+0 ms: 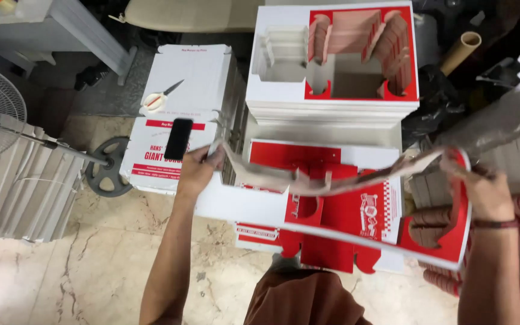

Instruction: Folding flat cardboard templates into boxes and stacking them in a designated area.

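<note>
Red-and-white die-cut cardboard sheet (344,204) hangs stretched between both hands: left hand (197,171) and right hand (482,189) each clamp one edge.

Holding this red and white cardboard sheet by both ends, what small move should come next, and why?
Probably lower the flat red and white die-cut cardboard sheet squarely onto the pile of matching sheets below. The left hand and right hand grip opposite ends, and the sheet hangs tilted above that pile, not aligned with it.

Both bare arms reach forward, spread wide. The left hand (197,171) is closed in a pinch, and the right hand (482,189), wrist banded, is clenched.
</note>
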